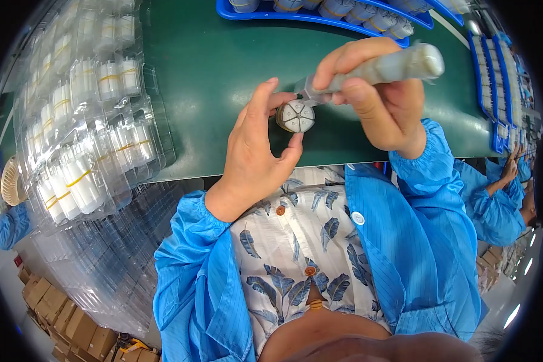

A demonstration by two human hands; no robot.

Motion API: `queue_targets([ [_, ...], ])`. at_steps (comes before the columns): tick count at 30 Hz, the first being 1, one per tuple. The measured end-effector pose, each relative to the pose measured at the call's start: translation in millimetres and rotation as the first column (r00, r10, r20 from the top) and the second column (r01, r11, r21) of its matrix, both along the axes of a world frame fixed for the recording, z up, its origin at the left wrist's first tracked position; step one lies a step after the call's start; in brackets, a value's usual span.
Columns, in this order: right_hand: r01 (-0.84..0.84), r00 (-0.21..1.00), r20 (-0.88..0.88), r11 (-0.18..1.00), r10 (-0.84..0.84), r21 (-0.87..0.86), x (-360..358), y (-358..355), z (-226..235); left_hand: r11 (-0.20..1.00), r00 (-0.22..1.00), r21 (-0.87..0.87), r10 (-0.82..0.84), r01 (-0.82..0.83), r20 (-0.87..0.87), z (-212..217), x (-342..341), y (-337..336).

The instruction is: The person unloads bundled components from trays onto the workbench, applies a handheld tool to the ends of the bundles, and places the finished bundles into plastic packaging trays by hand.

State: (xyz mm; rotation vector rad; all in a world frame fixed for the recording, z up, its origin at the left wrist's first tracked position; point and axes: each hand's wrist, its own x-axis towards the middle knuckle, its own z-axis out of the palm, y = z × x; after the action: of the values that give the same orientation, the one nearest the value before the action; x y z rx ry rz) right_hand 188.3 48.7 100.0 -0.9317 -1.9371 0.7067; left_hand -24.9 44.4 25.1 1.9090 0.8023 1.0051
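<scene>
Although it runs far to either side of the round white bundle (296, 116), the green tabletop (223, 54) ends not far on that bundle's near side. Closer to the wearer than the bundle is a blue jacket (410, 229), open over a pale shirt (283, 241) with a leaf pattern. Clear plastic trays (120, 199) rise well to the left of the bundle, filled with banded white pieces (81, 181). Beyond the bundle lies a long blue bin (271, 14) of wrapped pieces; other blue bins (499, 142) lie well to its right. The left hand (250, 142) is on the bundle's left, its grip narrow and curved round it, thumb at the near side. The right hand (377, 99) is up and to the right of the bundle, its grip closed around a pale elongated object (398, 65), blurred, whose clear end meets or nearly meets the bundle's far edge; I cannot tell which. Smallest are the bundle's wedge-shaped segments (305, 125), facing up and meeting at its middle.
</scene>
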Motion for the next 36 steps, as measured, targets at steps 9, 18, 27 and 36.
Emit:
queue_targets([
  [9, -0.023, 0.999, 0.04, 0.999, 0.024, -0.023, -4.6, 8.8, -8.1, 0.998, 0.999, -0.029, -0.054, 0.054, 0.006, -1.3, -4.5, 3.3],
  [18, -0.021, 0.998, 0.066, 0.999, 0.024, -0.041, -5.5, 8.1, -9.4, 1.0, 1.0, -0.001, -0.018, 0.018, -0.006, 3.1, -3.2, 3.0],
  [27, 0.053, 0.963, -0.259, 0.995, -0.074, -0.086, -13.0, 0.9, -2.2, 0.999, 0.998, -0.02, 0.05, -0.049, 0.028, -2.3, -1.4, 1.8],
  [36, -0.073, 0.996, 0.037, 0.996, 0.075, -0.048, -10.2, 11.5, -5.9, 0.996, 1.0, -0.091, -0.012, 0.015, 0.028, -5.8, -10.7, 0.2],
])
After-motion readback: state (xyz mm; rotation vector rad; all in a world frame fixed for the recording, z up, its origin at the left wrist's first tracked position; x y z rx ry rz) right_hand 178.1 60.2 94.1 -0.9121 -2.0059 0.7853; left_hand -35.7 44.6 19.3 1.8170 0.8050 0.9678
